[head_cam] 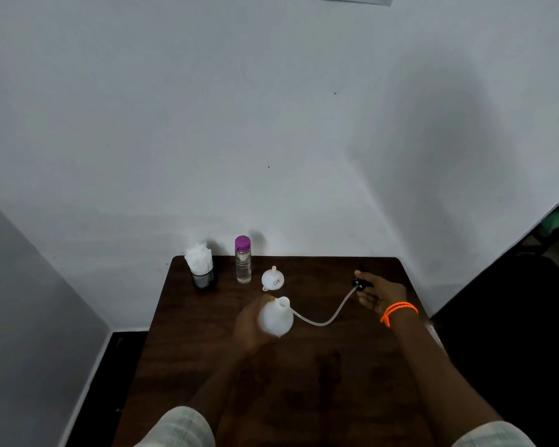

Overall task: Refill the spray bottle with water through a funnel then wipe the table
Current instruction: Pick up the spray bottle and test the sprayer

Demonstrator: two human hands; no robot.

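You are holding the bottle [276, 317] in your left hand [250, 321], fingers wrapping its left side while its open neck is pointing up and away from you. The bottle is hovering over the middle of the table [207, 333]. Your right hand [380, 293] is gripping the black spray head [362, 283], thumb and fingers pinching it, out at about 2 o'clock from the bottle. A clear tube [323, 319] is sagging from the spray head down to the tabletop and curving back to the bottle's neck at its 3 o'clock side; whether its tip is inside the neck, you cannot tell. An orange band [397, 311] is circling your right wrist.

The funnel [272, 279] is sitting spout-up at 12 o'clock from the bottle, just beyond it. The water bottle [243, 259], purple-capped and upright, is standing at 11 o'clock near the table's far edge. Left of that, the tissue holder [202, 267] is standing near the far left corner.
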